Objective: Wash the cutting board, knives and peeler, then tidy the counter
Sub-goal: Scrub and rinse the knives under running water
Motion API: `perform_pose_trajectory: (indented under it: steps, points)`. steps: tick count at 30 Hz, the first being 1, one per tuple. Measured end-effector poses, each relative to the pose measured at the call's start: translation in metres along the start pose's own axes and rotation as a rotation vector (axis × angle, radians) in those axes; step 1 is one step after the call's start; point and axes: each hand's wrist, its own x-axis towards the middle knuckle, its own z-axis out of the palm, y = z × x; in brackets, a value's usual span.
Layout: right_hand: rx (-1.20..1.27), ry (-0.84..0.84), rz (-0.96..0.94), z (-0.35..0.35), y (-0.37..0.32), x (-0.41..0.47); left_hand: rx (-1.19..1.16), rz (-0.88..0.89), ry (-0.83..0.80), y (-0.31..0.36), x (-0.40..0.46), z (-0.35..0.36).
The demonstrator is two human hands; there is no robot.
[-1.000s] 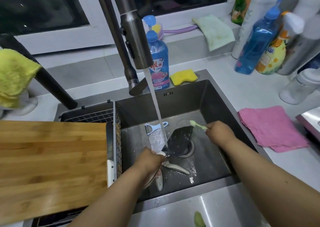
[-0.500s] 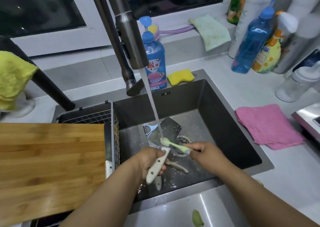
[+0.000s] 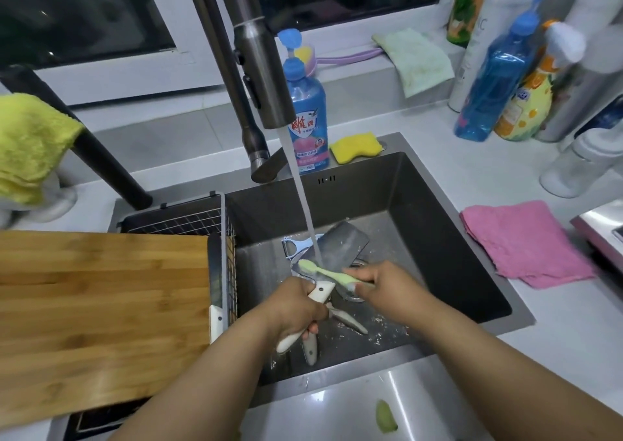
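Over sink: left hand fingers curled round cleaver handle; right hand fingers pinching green toothbrush, bristles under water stream.

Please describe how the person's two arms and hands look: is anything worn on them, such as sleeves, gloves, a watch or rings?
Both forearms are bare as far as the picture shows: no sleeve, cuff or glove appears on either. The left hand and the right hand wear no gloves. No watch, bracelet or ring can be seen on the wrists or on the fingers that show. The undersides of the hands are hidden.
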Motion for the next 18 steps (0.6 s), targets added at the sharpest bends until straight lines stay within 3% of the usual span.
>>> perform_pose_trajectory:
  steps: [6,12,18]
  points:
    - [-0.102,0.121,0.097,-0.023,0.008,0.018,0.023,0.025,-0.041,0.001,-0.009,0.000]
    - [0.008,-0.003,0.002,0.000,-0.002,0.001,0.041,0.039,-0.039,0.004,-0.015,-0.002]
    - [-0.122,0.225,0.118,-0.029,0.011,0.029,0.055,0.065,-0.054,0.001,-0.019,-0.007]
